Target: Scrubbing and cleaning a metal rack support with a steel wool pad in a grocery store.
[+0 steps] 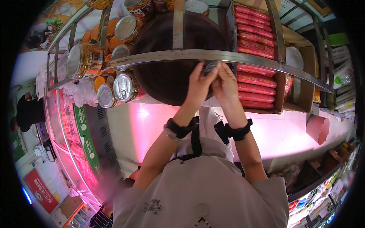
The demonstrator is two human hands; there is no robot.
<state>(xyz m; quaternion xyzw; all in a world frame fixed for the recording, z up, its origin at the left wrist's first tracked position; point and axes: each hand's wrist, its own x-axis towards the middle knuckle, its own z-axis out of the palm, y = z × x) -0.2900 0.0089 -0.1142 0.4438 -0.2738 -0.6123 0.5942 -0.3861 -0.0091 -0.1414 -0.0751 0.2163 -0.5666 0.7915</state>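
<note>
Both my hands meet over the right part of a large dark round basin, just below a metal rack bar. My left hand (200, 82) and my right hand (225, 82) pinch a small dark grey, rough-textured piece (209, 68) between their fingertips; what it is I cannot tell. The basin (162, 88) looks dark inside, and its contents cannot be made out. A metal bar (182, 54) crosses above it and touches or nearly touches the fingertips in this view. Black bands are on both wrists.
Lidded jars (125, 85) stand left of the basin. Red-wrapped sausages (255, 81) fill a cardboard box to its right, with another open box (308, 94) beyond. A pink-lit display case (77, 136) is at left. People are partly visible at the left and lower left.
</note>
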